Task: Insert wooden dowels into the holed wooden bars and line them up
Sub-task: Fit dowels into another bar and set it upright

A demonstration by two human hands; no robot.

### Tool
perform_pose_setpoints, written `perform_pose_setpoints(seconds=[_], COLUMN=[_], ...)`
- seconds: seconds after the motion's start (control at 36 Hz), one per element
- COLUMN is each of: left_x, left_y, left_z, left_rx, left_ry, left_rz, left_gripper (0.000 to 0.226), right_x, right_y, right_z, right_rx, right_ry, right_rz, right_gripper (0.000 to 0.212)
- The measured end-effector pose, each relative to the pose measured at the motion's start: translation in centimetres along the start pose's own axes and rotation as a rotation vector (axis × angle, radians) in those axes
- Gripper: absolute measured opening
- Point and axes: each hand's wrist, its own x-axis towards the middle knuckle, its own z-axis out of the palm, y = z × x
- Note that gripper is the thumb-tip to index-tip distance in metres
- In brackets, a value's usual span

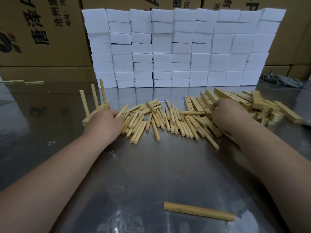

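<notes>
Cartons (42, 31): brown, behind everything; left one printed 唐泽 in large characters, 沧州 and 地址 smaller beside them; print on the others cut off by the top edge.
Stray dowels (25, 81): far left, flat at the back of the table (151, 165); too small to count.
Bar (96, 113): on the table just left of the left hand, near end hidden behind that hand.
Upright dowels (94, 96): three, standing in the bar's holes.
Left hand (104, 121): knuckles up, fingers curled onto one dowel (121, 111) at the left edge of the dowel pile; fingertips hidden.
Dowel pile (168, 118): loose, mid-table, between the hands.
Foam blocks (183, 47): white, stacked as a wall behind the pile.
Lone dowel (199, 211): flat, nearest the camera, well apart from the pile.
Right hand (227, 113): blurred, fingers bent down at the left edge of the bar pile; grip impossible to tell.
Bar pile (244, 101): holed bars heaped right of the dowels, partly hidden by the hand.
Rag (284, 80): grey, crumpled, far right by the foam.
</notes>
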Motion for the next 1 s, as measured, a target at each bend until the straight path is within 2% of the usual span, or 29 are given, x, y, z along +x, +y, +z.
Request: perform_pose_setpoints(seconds=[0.31,0.5,0.58,0.67,0.75,0.81,0.92,1.0], left_x=[0.0,-0.4,-0.6,-1.0,-1.9,-2.4,-2.7,-2.8], left_y=[-0.1,0.3,0.6,1.1,1.9,2.4,2.6,2.6], left_z=[0.0,-0.3,-0.5,-0.6,-0.6,-0.6,-0.4,-0.4], left_rx=[0.004,-0.029,-0.063,-0.162,-0.247,-0.302,-0.305,-0.325], left_ry=[0.001,0.004,0.021,0.027,0.008,-0.010,-0.054,-0.069], left_rz=[0.012,0.015,0.043,0.117,0.203,0.253,0.298,0.304], left_gripper=[0.019,0.019,0.029,0.029,0.019,0.022,0.019,0.022], right_x=[-0.7,-0.4,-0.6,-1.5,-2.9,-3.5,-3.6,-3.7], right_y=[0.5,0.4,0.1,-0.5,-1.7,-2.2,-2.2,-2.3], right_z=[0.2,0.0,-0.5,-1.0,-1.1,-0.9,-1.0,-0.9], right_rx=[-0.105,-0.048,0.113,0.409,0.653,0.697,0.804,0.931], right_ry=[-0.087,0.021,0.244,0.443,0.463,0.486,0.503,0.473], right_rz=[-0.112,-0.078,-0.061,-0.171,-0.314,-0.382,-0.322,-0.302], right_gripper=[0.045,0.030,0.032,0.040,0.033,0.025,0.045,0.048])
